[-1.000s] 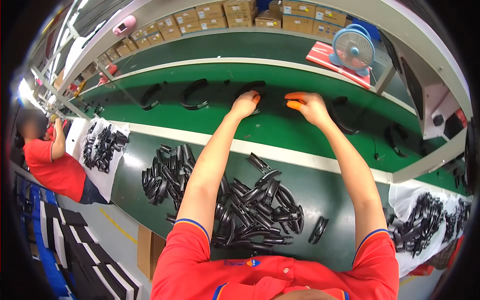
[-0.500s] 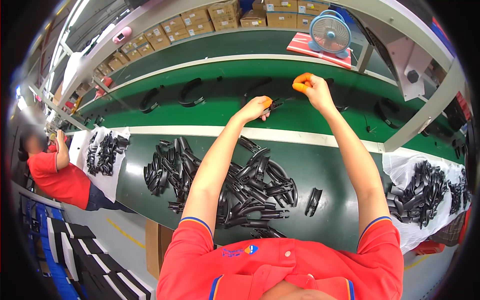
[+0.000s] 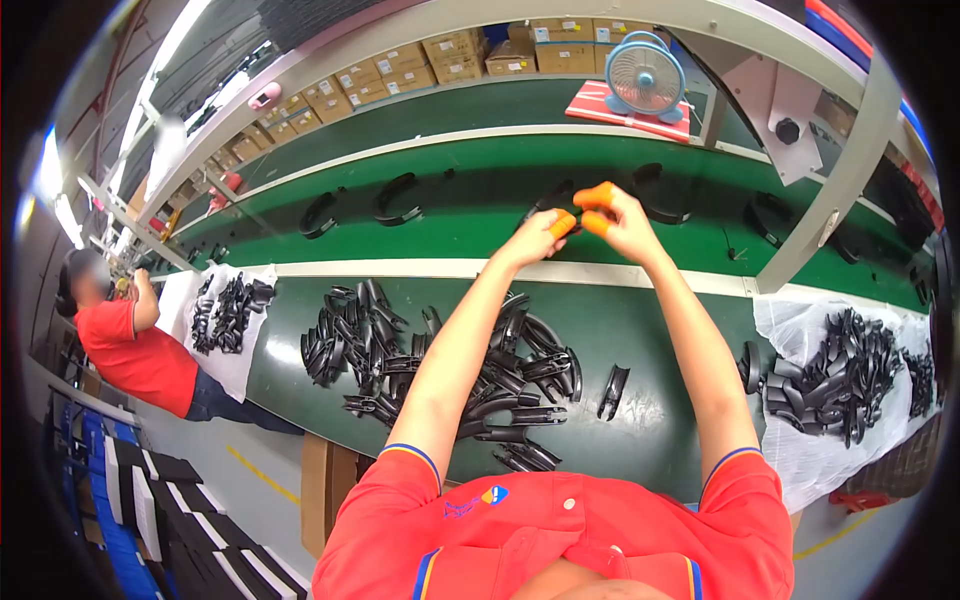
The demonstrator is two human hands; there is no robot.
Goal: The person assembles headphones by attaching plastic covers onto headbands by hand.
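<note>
Head view: both hands were brought together over the green belt [image 3: 470, 235], their orange finger covers [image 3: 597, 195] almost meeting. Left hand [image 3: 540, 238] was pinched on a dark piece [image 3: 577, 211], most of it hidden by the fingers. Right hand [image 3: 622, 228] had its fingers bent in at the same spot; whether they gripped the piece or only touched it, I could not tell. A curved black band [image 3: 545, 200] stood out just beyond the left hand, and its contact with the fingers was unclear.

On the belt, 2 more curved bands [image 3: 385, 200] lay to the left and others to the right, the nearest [image 3: 650, 203] just beside the right hand. Nearer the body, the dark green desk [image 3: 660, 440] bore a loose heap of black curved parts [image 3: 520, 370], partly behind the left forearm, and 1 single part [image 3: 613, 392] lay apart from it. Beyond the belt, a blue fan [image 3: 645, 78] stood on a red board [image 3: 588, 98].
</note>
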